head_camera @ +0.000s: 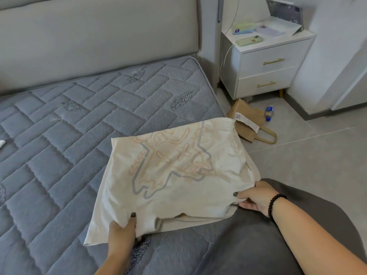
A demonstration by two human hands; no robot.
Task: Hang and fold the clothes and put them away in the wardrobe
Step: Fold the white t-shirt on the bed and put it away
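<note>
A cream garment [170, 171] with a pale orange and grey print lies folded into a rough rectangle near the right edge of the grey quilted mattress [65, 139]. A white label sticks out at its far right corner. My left hand [124, 230] grips the near left edge, thumb on top. My right hand [255, 195], with a dark bead bracelet on the wrist, pinches the near right corner. The wardrobe is not in view.
A white two-drawer nightstand [266, 64] stands right of the bed, with phones and papers on top. On the tiled floor lie a brown paper bag [248, 118] and a small bottle [269, 113]. A padded headboard [95, 36] runs along the back.
</note>
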